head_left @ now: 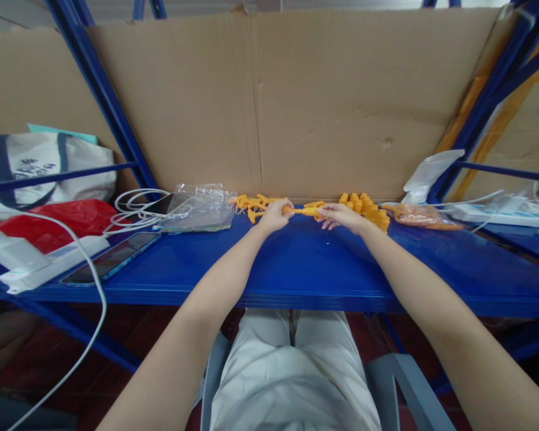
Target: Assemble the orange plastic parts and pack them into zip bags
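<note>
Between my hands, just above the blue shelf, stretches a slim orange-yellow plastic piece (304,211) with a ribbed shaft; its exact kind is too small to make out. The fingers of my left hand (275,216) close round its left end. My right hand (341,216) pinches the right end between thumb and forefinger, the other fingers loosely curled. Beyond my left hand lie several branching orange plastic parts (253,206). To the right of my right hand sits a cluster of orange knobbed pieces (363,207), partly covered by the wrist.
A clear plastic bag (202,209), a phone (112,258), a power strip (54,263) and white cables (132,209) lie left. At right is a bag of orange parts (424,216). A cardboard panel (314,108) stands behind the blue shelf (309,263).
</note>
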Demonstrator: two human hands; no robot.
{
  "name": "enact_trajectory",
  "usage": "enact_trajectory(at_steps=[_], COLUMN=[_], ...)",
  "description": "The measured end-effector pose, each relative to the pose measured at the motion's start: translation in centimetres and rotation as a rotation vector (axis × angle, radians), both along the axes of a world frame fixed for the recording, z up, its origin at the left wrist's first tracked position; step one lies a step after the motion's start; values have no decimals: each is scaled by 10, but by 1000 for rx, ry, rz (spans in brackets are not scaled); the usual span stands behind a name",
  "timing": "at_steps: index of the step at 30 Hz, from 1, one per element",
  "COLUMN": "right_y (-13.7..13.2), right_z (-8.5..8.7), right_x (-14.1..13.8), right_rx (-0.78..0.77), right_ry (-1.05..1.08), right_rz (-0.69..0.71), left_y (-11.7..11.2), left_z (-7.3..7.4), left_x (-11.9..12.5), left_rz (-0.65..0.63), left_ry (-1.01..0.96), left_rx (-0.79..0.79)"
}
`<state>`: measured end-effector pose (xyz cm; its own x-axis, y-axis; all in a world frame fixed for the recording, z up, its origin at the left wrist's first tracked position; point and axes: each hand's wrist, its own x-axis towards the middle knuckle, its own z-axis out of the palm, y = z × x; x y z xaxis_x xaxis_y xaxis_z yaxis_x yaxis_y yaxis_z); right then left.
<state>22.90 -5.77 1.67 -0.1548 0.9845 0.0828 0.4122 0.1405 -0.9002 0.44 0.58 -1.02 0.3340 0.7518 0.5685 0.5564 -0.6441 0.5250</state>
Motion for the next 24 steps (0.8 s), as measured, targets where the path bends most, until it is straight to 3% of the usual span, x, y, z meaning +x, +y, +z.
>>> enact_trajectory(at_steps=[16,24], right_y=[-1,4], right_z=[-1,-1], right_x=[0,1], right_rx=[20,131], right_ry=[17,31], right_rz=[-13,-126], left_y=[9,12], left_z=[-5,-9], left_x=[-2,-2], left_rz=[-13,-5], left_ry=[47,110], left_rx=[75,153])
